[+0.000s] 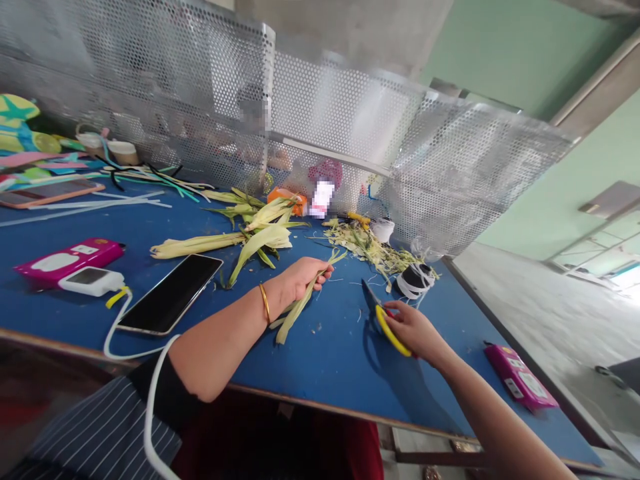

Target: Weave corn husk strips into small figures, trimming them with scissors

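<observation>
My left hand (306,277) is closed around a bundle of pale green corn husk strips (295,319). The strips poke out past the fingertips at the top and hang down below the hand. To the right, my right hand (407,327) grips scissors with yellow-rimmed handles (393,333). Their dark blades point up and left, apart from the husk; blur hides whether they are spread. Beyond my left hand lies a pile of whole corn husks (263,237). A heap of husk scraps (363,243) is behind the scissors, beside a spool of white thread (416,280).
A phone (173,293), a white device with a cable (93,280) and a magenta packet (70,261) lie at left. Another magenta packet (520,377) sits near the right edge. A perforated metal screen (345,113) stands along the back, with a blurred person behind it.
</observation>
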{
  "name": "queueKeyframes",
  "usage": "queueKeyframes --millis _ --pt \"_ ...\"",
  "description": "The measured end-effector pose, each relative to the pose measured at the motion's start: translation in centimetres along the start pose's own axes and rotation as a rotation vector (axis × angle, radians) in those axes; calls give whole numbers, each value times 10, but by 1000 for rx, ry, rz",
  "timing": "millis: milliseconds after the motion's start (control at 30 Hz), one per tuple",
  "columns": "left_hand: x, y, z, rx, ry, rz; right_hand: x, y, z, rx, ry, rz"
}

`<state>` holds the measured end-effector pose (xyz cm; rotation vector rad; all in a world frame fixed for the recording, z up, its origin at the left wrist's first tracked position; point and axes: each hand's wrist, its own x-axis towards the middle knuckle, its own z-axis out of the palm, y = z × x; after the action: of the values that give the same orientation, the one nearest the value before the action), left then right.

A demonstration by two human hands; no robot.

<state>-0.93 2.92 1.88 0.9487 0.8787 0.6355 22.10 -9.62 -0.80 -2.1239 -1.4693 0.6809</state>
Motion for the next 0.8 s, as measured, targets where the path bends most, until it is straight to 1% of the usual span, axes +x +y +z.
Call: queueKeyframes --millis 67,133,200,233,267,300,333,400,433,467,500,533,567,600,667,733,800 --pt "0 1 0 7 15 7 -2 -5 -4 -374 8 -118" --pt "0 1 0 15 27 8 -4 -16 -9 -621 -53 -195" --pt "0 1 0 23 32 6 -3 -29 -17 -741 -136 -216" --pt "0 1 0 28 34 5 0 -36 -22 -762 -154 -205" --pt "0 1 0 32 35 5 4 -41 -28 -774 -145 -183" --pt "-1 1 1 35 36 6 9 -45 -35 -796 -60 -147" --pt "-1 1 1 39 37 6 16 -47 -42 -806 101 -100" --pt "-2 1 1 45 36 3 34 -45 -55 -833 502 -11" --pt "-2 1 2 48 35 1 43 -41 -61 -839 609 36" --pt "-1 0 2 52 34 -2 53 -35 -66 -817 609 124" --pt "-1 0 2 56 33 -6 63 -28 -71 -782 531 196" --pt "-1 0 1 59 32 -10 73 -21 -75 -749 411 241" --pt "0 -1 1 62 30 -13 82 -14 -78 -732 310 264" --pt "0 -1 1 63 28 -16 90 -6 -82 -738 266 257" --pt "1 -1 1 64 20 -19 104 6 -92 -771 207 181" --pt "1 -2 0 64 13 -18 115 16 -103 -772 135 41" --pt "2 -2 0 67 8 -18 123 22 -114 -778 128 -37"
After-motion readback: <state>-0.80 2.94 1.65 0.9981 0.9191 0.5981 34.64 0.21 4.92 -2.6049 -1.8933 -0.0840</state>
